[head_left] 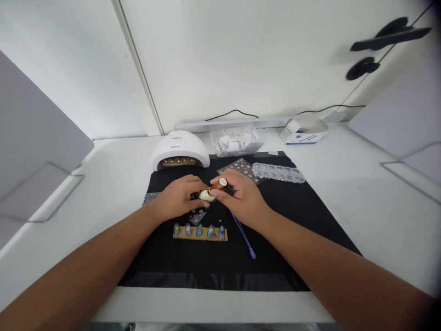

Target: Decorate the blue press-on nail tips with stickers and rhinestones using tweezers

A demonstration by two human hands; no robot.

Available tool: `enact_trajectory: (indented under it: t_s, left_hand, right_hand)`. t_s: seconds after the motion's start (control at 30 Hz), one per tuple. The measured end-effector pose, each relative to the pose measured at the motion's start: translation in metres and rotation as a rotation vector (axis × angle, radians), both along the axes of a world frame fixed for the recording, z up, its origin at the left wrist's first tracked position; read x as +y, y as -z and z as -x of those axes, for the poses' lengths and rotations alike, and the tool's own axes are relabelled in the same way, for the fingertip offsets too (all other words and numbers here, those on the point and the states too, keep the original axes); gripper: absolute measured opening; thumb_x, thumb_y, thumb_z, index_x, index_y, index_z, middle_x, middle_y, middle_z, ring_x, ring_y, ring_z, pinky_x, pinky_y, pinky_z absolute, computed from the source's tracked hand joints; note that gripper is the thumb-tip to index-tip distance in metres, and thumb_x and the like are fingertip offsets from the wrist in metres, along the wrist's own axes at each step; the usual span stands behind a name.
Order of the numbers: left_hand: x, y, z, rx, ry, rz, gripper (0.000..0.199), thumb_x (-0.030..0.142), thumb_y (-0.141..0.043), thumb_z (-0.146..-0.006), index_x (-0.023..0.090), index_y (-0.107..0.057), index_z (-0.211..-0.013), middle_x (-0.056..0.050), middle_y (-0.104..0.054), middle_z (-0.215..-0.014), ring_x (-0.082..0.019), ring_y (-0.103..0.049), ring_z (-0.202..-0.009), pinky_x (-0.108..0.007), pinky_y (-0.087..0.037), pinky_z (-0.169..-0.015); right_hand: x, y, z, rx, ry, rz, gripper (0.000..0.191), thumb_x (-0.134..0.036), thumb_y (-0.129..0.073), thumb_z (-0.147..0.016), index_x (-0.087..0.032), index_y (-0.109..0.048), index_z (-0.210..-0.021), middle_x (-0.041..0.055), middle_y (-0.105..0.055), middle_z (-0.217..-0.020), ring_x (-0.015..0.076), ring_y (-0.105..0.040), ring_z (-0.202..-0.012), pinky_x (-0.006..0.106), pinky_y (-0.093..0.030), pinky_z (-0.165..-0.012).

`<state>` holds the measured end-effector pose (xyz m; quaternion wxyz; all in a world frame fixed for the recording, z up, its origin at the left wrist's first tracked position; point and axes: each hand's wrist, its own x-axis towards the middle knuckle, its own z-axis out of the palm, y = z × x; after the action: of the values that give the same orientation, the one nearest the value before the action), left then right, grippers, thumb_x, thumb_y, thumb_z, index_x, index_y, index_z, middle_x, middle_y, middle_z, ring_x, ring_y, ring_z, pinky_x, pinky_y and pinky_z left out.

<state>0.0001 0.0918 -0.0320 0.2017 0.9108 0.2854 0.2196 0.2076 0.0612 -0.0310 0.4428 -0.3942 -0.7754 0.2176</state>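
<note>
Between the fingers (223, 197), a brown cap (216, 185) with glossy, smooth surface, of metal or plastic, not possible to tell, and a cream bottle (205, 196), also smooth. Under the fingers, a black mat (289, 220) of matt, cloth-like material, with shiny clear tape (213, 280) along its near edge. On the near side of the fingers, a matt brown strip (205, 235) like wood or cardboard, with glossy nail tips (199, 230). Beside the right fingers, a purple stick (245, 236) of smooth plastic. Beyond the fingers, a lamp (179, 143) of white, glossy plastic and a tub (220, 149) of clear plastic.
</note>
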Motion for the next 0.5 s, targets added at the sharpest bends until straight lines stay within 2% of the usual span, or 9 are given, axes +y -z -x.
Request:
enact_trajectory:
  t_s: [0.27,0.5]
  left_hand:
    - [-0.0027,0.0012,-0.0059,-0.014,-0.092,0.057,0.016,0.021,-0.077,-0.077,0.018,-0.066,-0.089,0.0,-0.066,-0.086,-0.014,-0.059,-0.078,-0.025,-0.046,-0.071]
    - [0.0029,0.0043,-0.0054,0.094,-0.067,-0.035,0.023,0.037,-0.073,-0.08,0.017,-0.062,-0.08,-0.002,-0.064,-0.081,-0.018,-0.053,-0.079,-0.031,-0.041,-0.074]
  right_hand:
    - [0.0044,0.0059,0.0009,-0.029,-0.015,0.02,0.012,-0.028,-0.065,-0.085,-0.017,-0.068,-0.085,0.0025,-0.059,-0.081,0.0178,-0.057,-0.079,0.033,-0.044,-0.075]
    - [0.0078,0.0085,0.0038,-0.191,0.022,0.012,0.015,-0.03,-0.07,-0.082,-0.017,-0.071,-0.087,0.0063,-0.061,-0.087,0.0232,-0.05,-0.089,0.038,-0.041,-0.082]
